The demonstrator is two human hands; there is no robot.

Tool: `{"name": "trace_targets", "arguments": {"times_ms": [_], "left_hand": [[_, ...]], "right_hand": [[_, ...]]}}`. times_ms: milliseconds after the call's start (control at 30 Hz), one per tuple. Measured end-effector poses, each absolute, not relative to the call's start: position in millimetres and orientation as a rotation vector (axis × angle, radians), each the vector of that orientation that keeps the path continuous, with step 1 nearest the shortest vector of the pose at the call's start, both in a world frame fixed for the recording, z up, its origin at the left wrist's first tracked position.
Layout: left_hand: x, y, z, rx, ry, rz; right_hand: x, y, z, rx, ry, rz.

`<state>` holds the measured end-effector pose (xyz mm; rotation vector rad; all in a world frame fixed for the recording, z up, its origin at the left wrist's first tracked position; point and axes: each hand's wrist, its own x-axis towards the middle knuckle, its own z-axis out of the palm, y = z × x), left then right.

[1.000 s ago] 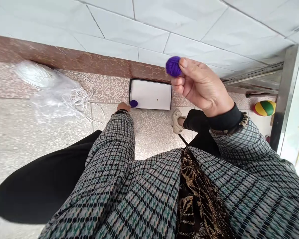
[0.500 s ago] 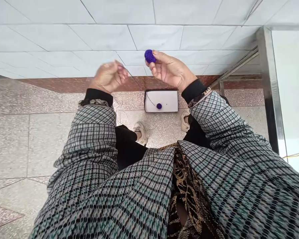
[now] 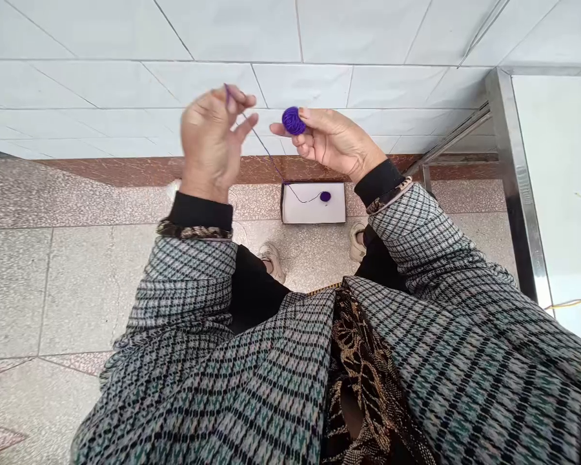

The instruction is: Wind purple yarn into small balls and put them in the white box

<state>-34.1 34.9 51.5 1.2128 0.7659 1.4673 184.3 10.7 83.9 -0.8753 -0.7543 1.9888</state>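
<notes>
A small purple ball of yarn (image 3: 293, 121) is pinched between the thumb and fingers of my right hand (image 3: 336, 139), held up in front of the wall. My left hand (image 3: 210, 139) is raised beside it at the left, with a thin strand of purple yarn (image 3: 266, 150) running over its fingers. That strand slants down into a shallow white box with dark edges (image 3: 303, 214) on the floor. Inside the box lies a second purple yarn ball (image 3: 325, 196), joined to the strand.
A white tiled wall (image 3: 300, 84) with a reddish-brown base strip stands ahead. At the right is a metal-framed table (image 3: 556, 194) with a yellow strand on its white top. My shoes (image 3: 271, 260) are on the speckled floor, near the box.
My left hand has come up from beside the box to chest level, drawing the strand upward. The yarn ball in the box has shifted right. My right hand has moved left, still holding its ball.
</notes>
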Motion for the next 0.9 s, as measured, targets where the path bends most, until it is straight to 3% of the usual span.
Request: {"name": "trace_targets", "arguments": {"times_ms": [500,667,900], "left_hand": [[5,75,-52,1.404,0.837,1.37],[5,60,-40,1.817,0.993,1.442],[15,28,-17,1.892,1.004,1.572]], "right_hand": [[171,10,83,-0.94,-0.82,1.879],[172,14,78,-0.987,-0.705,1.874],[178,18,66,-0.968,-0.582,1.956]]}}
